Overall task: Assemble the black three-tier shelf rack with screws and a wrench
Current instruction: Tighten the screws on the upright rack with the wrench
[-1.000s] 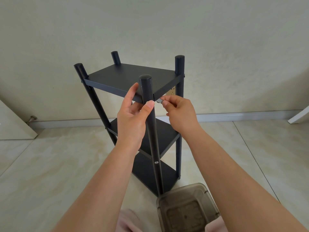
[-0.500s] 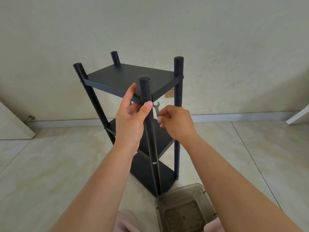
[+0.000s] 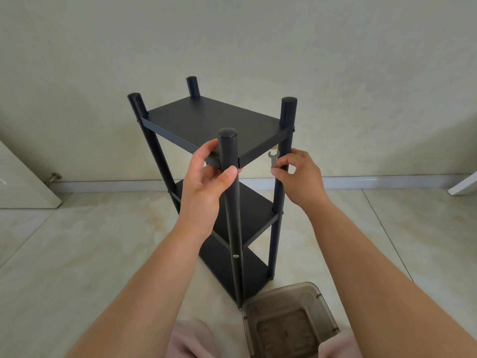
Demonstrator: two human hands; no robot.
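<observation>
The black three-tier shelf rack (image 3: 206, 120) stands upright on the tiled floor, four round posts rising above its top shelf. My left hand (image 3: 206, 182) grips the near post (image 3: 228, 151) just under the top shelf's front corner, thumb across the post. My right hand (image 3: 299, 174) pinches a small flat grey wrench (image 3: 273, 157), held upright beside the right post (image 3: 287, 117), just below the top shelf's right corner. A silver screw head (image 3: 235, 256) shows low on the near post.
A smoky translucent plastic box (image 3: 289, 319) sits on the floor right in front of the rack's base. A white door with a stopper (image 3: 54, 177) is at the left, a white panel edge (image 3: 464, 184) at the right. The wall stands close behind the rack.
My right hand has moved with the wrench from the near post's corner rightward to the right post. The wrench now stands upright in view. My left hand keeps its grip.
</observation>
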